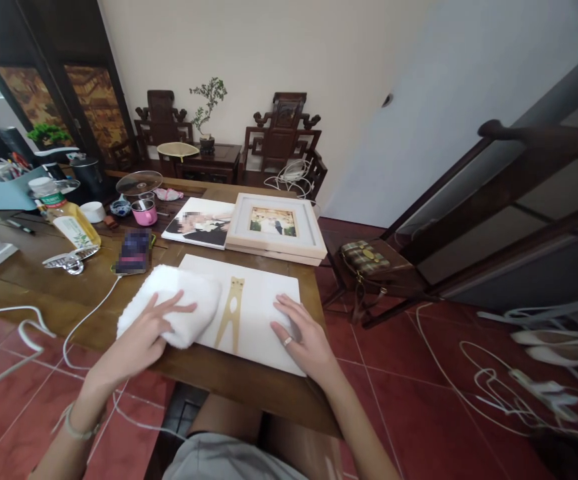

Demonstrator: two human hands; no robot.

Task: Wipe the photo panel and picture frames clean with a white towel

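A white board (263,293) with a long-legged tan cat figure (233,313) on it lies flat near the table's front edge. Over its left end spreads a fluffy white cloth (183,300), which hides part of the board. My left hand (156,327) rests on top of the cloth, fingers spread. Wearing a ring, my right hand (301,330) lies on the board's right side with its fingers stretched out.
Behind the board are a photo print (201,223) and a wooden picture frame (276,223). A phone (133,252) with a white cable, a hair claw clip (71,259), a bottle (69,217) and a pink cup (143,213) stand left. A chair (393,267) holds a plaid bag (363,257).
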